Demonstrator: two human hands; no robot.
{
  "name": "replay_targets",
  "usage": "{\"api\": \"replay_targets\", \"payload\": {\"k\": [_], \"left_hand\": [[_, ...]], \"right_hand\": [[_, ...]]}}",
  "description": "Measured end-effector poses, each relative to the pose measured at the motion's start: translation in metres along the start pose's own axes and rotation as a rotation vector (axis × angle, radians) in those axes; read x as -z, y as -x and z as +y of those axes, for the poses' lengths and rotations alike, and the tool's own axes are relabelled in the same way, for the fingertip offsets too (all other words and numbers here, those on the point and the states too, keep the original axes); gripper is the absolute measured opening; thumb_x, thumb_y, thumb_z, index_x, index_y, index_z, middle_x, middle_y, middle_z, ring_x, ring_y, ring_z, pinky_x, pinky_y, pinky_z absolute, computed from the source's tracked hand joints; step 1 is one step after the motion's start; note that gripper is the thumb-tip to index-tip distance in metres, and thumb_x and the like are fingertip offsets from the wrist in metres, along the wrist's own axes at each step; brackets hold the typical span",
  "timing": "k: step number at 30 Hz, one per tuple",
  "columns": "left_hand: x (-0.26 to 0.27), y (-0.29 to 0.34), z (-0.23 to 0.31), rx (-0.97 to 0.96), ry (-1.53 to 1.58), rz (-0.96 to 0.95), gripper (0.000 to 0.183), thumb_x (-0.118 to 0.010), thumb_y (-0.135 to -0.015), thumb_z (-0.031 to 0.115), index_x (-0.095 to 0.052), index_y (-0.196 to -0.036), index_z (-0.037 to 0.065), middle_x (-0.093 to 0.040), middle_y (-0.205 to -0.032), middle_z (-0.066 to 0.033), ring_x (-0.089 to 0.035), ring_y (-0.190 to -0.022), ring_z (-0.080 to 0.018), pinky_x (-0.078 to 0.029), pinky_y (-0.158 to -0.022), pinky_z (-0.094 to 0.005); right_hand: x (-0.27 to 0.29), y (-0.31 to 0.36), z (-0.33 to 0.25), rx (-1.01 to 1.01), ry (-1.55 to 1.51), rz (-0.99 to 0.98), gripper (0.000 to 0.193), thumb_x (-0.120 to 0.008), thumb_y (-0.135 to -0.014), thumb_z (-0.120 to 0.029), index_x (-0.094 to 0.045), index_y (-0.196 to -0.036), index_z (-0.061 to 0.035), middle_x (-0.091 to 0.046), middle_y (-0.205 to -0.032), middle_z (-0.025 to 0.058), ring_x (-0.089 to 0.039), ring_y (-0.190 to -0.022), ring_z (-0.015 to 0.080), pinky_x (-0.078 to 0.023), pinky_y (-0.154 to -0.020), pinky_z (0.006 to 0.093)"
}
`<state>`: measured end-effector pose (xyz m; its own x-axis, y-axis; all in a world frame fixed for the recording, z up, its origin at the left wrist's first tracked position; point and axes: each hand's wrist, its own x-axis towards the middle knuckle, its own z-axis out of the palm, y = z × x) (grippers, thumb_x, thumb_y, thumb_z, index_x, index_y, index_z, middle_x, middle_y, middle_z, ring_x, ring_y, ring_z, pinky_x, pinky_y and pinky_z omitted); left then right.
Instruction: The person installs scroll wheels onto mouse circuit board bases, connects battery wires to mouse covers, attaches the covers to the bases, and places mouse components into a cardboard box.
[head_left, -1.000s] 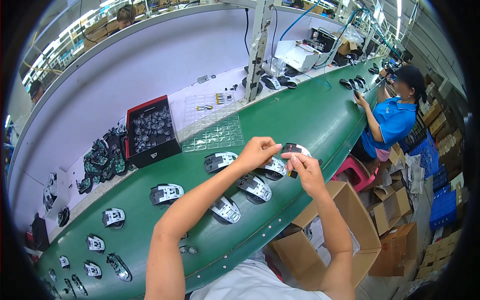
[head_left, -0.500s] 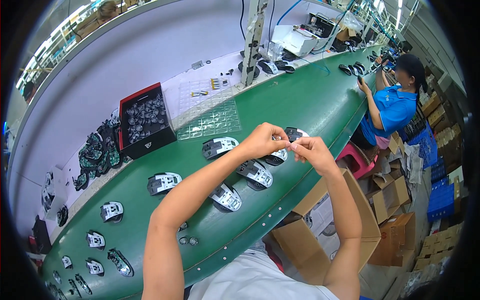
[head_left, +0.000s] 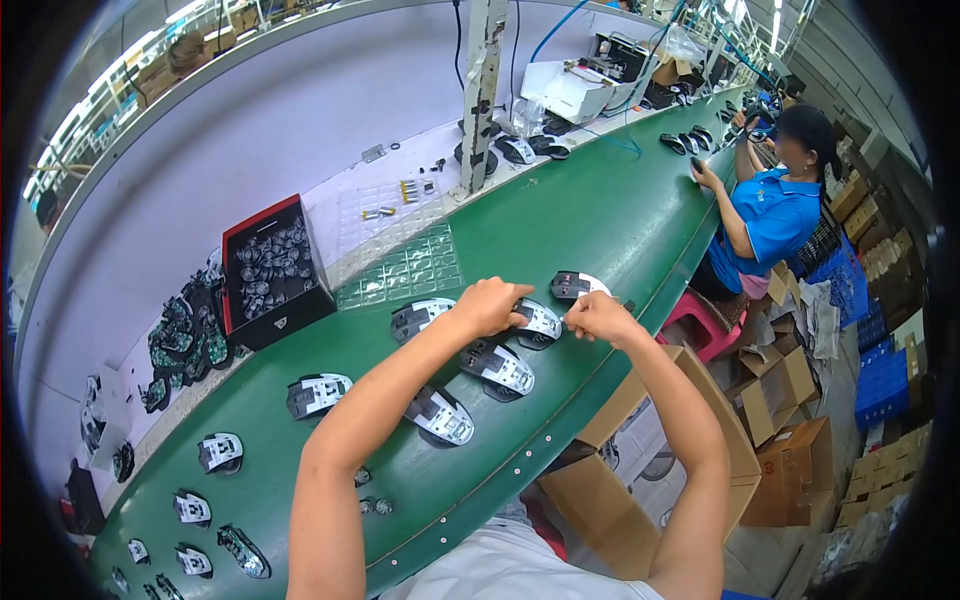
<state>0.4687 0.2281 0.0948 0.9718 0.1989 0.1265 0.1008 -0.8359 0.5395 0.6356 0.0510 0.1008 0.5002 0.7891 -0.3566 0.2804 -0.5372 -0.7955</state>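
Observation:
On the green bench, my left hand point(head_left: 492, 306) grips the left end of a white-and-black, partly assembled computer mouse point(head_left: 541, 325), thumb and forefinger around it. My right hand point(head_left: 601, 318) is at that mouse's right end, fingertips pinched together; anything between them is too small to make out. Just beyond it lies another such mouse point(head_left: 575, 285). Closer to me, more open mice sit by my left forearm: one mouse point(head_left: 498, 368) below the left hand, a mouse point(head_left: 440, 416) nearer still, and a partly covered mouse point(head_left: 418, 318).
A black-and-red box point(head_left: 275, 270) of small round parts stands at the left, beside a heap of green circuit boards point(head_left: 185, 335). Clear plastic trays point(head_left: 405, 268) lie behind my hands. A white post point(head_left: 484, 95) rises at the back. A co-worker in blue point(head_left: 770, 215) sits at the right.
My hands, earlier pinched together above the bench, have come apart and down. The left has moved onto the mouse; the right stays pinched at its right end. The view has shifted slightly.

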Motion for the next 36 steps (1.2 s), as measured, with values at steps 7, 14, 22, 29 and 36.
{"api": "replay_targets", "payload": {"k": [7, 14, 22, 29, 36], "left_hand": [[0.001, -0.015, -0.020, 0.006, 0.055, -0.212, 0.070, -0.083, -0.070, 0.036, -0.060, -0.126, 0.002, -0.069, -0.103, -0.0243, -0.065, -0.100, -0.0389, -0.051, -0.089, -0.0441], [0.002, -0.018, -0.004, 0.046, -0.066, -0.266, 0.068, -0.087, -0.064, 0.036, -0.065, -0.117, 0.000, -0.069, -0.100, -0.0227, -0.066, -0.098, -0.0384, -0.053, -0.088, -0.0436], [-0.007, -0.015, -0.006, 0.036, -0.019, -0.162, 0.052, -0.088, -0.062, 0.037, -0.069, -0.095, 0.000, -0.069, -0.092, -0.0209, -0.067, -0.091, -0.0377, -0.054, -0.081, -0.0449], [-0.008, -0.017, -0.009, 0.047, 0.014, -0.132, 0.060, -0.088, -0.061, 0.037, -0.070, -0.104, 0.000, -0.070, -0.095, -0.0206, -0.068, -0.094, -0.0361, -0.054, -0.084, -0.0427], [-0.007, -0.019, -0.007, 0.053, 0.033, -0.154, 0.068, -0.087, -0.063, 0.037, -0.066, -0.115, -0.001, -0.070, -0.096, -0.0230, -0.067, -0.094, -0.0373, -0.053, -0.084, -0.0429]], "right_hand": [[-0.009, -0.010, 0.006, -0.082, 0.096, 0.002, 0.025, -0.070, -0.077, -0.020, -0.064, -0.073, 0.0032, -0.060, -0.062, 0.0072, -0.054, -0.049, 0.0138, -0.041, -0.044, 0.0289], [-0.006, -0.018, 0.016, -0.114, 0.139, 0.037, 0.023, -0.072, -0.076, -0.021, -0.064, -0.071, 0.0008, -0.057, -0.058, 0.0055, -0.052, -0.048, 0.0134, -0.038, -0.043, 0.0299], [-0.006, -0.024, 0.005, -0.140, 0.249, 0.027, 0.022, -0.074, -0.074, -0.019, -0.063, -0.072, 0.0007, -0.054, -0.059, 0.0046, -0.051, -0.050, 0.0121, -0.036, -0.043, 0.0288], [-0.009, -0.035, -0.010, -0.106, 0.584, 0.027, 0.033, -0.075, -0.067, -0.026, -0.067, -0.067, 0.0060, -0.064, -0.065, 0.0190, -0.064, -0.065, 0.0274, -0.051, -0.062, 0.0379], [-0.003, -0.034, -0.025, -0.209, 0.535, -0.009, 0.038, -0.077, -0.065, -0.025, -0.068, -0.077, 0.0104, -0.067, -0.071, 0.0194, -0.066, -0.062, 0.0262, -0.053, -0.058, 0.0375]]}}
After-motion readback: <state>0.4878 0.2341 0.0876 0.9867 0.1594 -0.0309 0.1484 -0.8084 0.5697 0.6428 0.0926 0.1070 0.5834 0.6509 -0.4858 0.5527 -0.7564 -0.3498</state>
